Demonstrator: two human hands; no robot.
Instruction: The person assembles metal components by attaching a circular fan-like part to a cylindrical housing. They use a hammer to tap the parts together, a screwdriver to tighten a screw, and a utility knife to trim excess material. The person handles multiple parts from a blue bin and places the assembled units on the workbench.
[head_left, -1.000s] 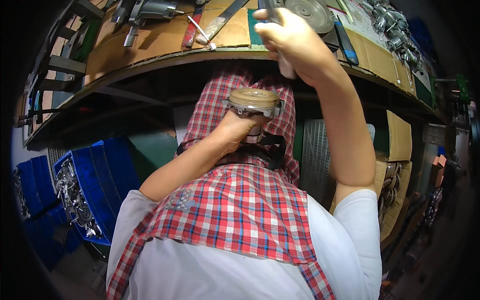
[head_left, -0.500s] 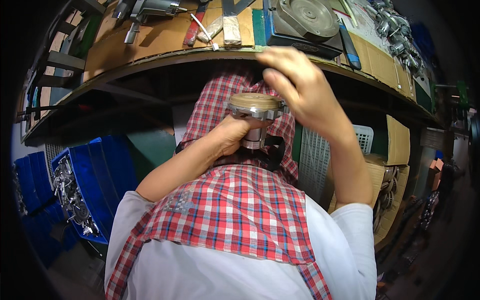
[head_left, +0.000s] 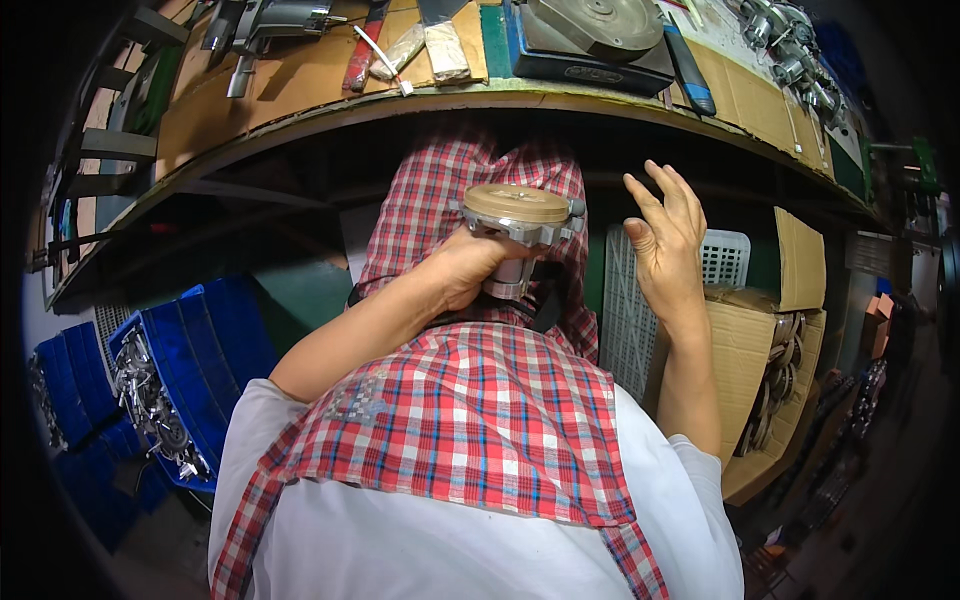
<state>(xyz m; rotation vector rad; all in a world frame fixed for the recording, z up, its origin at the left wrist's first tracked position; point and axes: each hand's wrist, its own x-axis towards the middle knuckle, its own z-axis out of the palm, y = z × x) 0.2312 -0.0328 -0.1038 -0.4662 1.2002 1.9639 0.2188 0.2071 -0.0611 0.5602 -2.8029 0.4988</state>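
Over my lap, my left hand (head_left: 470, 262) is wrapped round the neck of a silver metal housing (head_left: 530, 234). The housing stands roughly upright, with a wide flanged head above and a narrower cylinder below. On its head lies a round tan disc (head_left: 515, 204); whether it is fixed there I cannot tell. My right hand (head_left: 668, 245) is raised to the right of the housing, apart from it. Its fingers are spread, and nothing is in them.
Ahead runs the workbench edge (head_left: 440, 103), bearing a round metal fixture (head_left: 595, 28), a blue-and-black-handled tool (head_left: 690, 70) and metal housings (head_left: 285, 20). Blue bins (head_left: 215, 350) of metal parts stand left. A white plastic basket (head_left: 628, 320) and a cardboard box (head_left: 735, 350) of round parts stand right.
My right hand has swung right and down, away from the bench edge and the housing. The left hand keeps its hold, and the housing has barely moved.
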